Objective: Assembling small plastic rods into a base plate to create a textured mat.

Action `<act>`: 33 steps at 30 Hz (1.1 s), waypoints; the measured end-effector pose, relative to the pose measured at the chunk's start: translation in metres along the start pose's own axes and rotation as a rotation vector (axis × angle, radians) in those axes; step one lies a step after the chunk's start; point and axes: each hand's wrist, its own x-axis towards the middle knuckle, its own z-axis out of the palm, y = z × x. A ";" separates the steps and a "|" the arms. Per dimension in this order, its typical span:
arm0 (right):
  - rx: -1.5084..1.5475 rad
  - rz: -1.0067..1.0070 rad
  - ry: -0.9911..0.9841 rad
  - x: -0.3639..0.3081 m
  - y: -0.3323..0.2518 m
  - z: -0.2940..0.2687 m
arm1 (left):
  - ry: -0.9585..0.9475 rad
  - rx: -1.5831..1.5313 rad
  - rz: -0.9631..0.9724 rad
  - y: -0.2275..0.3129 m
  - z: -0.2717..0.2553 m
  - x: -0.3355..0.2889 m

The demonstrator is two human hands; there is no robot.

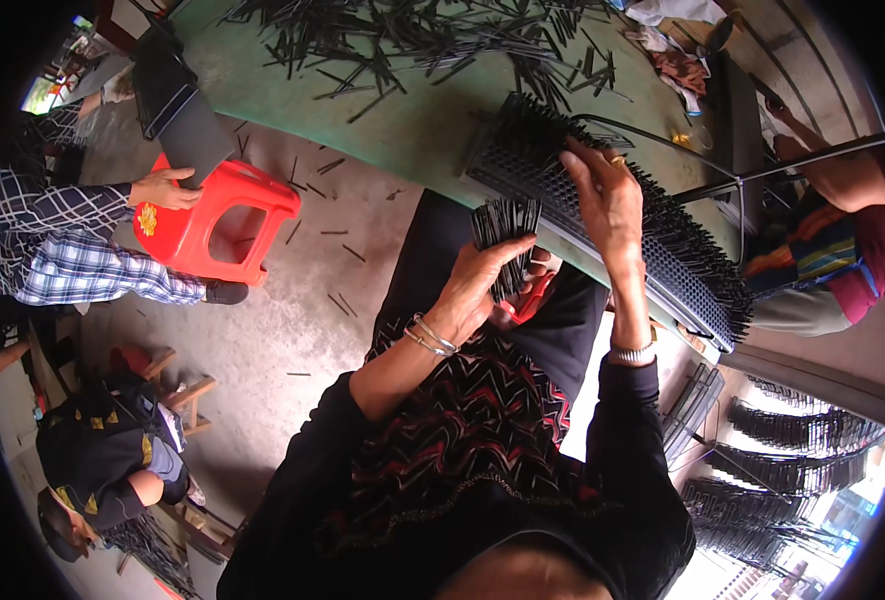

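Note:
A bundle of thin black sticks (506, 225) stands upright in my left hand (473, 275), whose fingers are wrapped round it. To its right, a long black rack (543, 185) full of small holes lies slantwise along the table's near edge. Many black sticks fill its far side in a dense, bristling row. My right hand (611, 205) is over the rack, its thumb and fingertips drawn together among the holes. What that pinch holds is too small to make out.
Loose black sticks (393, 45) are heaped on the green table (403, 140); more lie scattered on the floor. A red stool (178, 235) stands left, by a seated person. Another person sits right, beyond a metal frame (740, 200). Stick-filled racks (793, 455) stand lower right.

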 end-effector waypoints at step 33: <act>0.690 0.409 -0.497 -0.033 0.001 -0.020 | -0.037 0.147 0.048 0.003 0.005 -0.001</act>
